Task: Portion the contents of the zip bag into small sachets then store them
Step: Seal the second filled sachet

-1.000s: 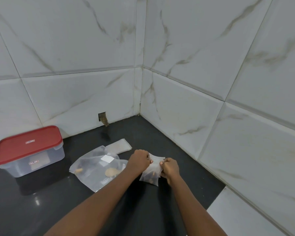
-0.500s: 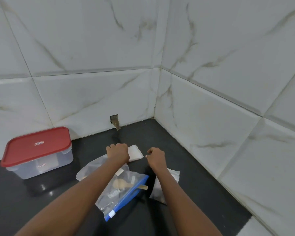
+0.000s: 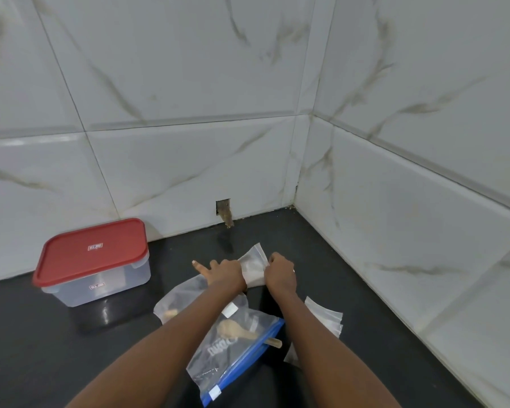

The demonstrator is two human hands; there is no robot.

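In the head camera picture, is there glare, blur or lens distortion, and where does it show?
Head view: the glossy black countertop mirrors the clear plastic box with the red lid and shows small bright glints below it; the grout lines of the white marble wall tiles bow, a wide-angle effect; the left hand and right hand look slightly soft.

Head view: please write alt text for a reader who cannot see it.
Both hands, left hand and right hand, grip a small clear sachet over a black counter. Nearer lies a blue-edged zip bag holding a wooden spoon; a red-lidded container stands left.
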